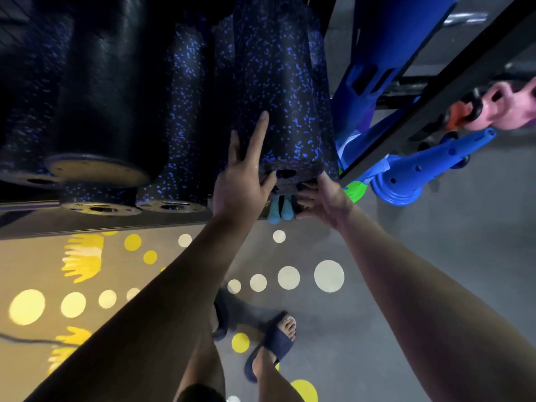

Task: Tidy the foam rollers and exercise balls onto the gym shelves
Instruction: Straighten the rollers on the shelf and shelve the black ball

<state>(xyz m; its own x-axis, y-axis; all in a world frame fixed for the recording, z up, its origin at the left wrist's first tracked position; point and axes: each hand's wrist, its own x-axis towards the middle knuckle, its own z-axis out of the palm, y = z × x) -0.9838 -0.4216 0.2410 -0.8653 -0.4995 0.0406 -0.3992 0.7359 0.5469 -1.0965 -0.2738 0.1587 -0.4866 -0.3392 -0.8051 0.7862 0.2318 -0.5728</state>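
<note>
left hand (242,181): up on the near end of the black foam roller with blue speckles (282,91), palm against its left side, index finger stretched out along the foam, the rest loosely spread (not really a fist)

right hand (320,198): cupped under the lower right edge of the same roller's end, fingers curled around the rim, so gripping it from below

held roller: lying lengthwise on the shelf (101,220), far end back in the dark, near end sticking out at the front edge, right beside the black rack upright (435,100)

neighbours: more speckled rollers (185,126) packed just to the left, plus a plain glossy black roller (101,97), all with round end caps facing out

below the hands: two small light blue rounded ends (280,211) (can't tell what they are)

right of the rack: blue plastic cones (417,169), something green (355,190), pink kettlebell (507,105)

floor (406,242): grey with yellow and cream dots, feet in dark blue slides (275,343)
</note>
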